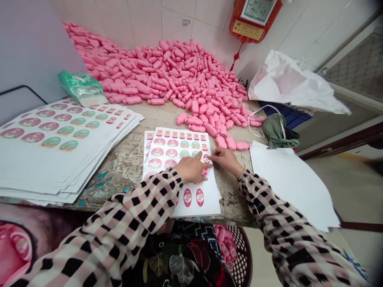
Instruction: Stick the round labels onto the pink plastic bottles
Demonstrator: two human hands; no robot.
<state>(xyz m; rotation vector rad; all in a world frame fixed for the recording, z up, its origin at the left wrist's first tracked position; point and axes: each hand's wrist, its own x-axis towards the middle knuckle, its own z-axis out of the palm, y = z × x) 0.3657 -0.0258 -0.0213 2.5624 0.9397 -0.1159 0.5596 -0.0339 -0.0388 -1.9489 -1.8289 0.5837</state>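
Observation:
A sticker sheet (179, 159) with pink and green round labels lies on the worn table (128, 163) in front of me. My left hand (191, 169) rests on the sheet, curled around a small pink bottle that peeks out under the fingers. My right hand (226, 159) reaches in from the right, its fingers pinching at the sheet's right edge beside a sticker. What the right fingers hold is too small to make out. Both sleeves are pink, white and black checked.
A big heap of pink bottles (179, 75) covers the back of the table. A thick stack of sticker sheets (60, 143) lies at left, with a green bag (80, 85) behind. Blank white sheets (290, 179) hang off the right. A basket (239, 255) with pink bottles sits below.

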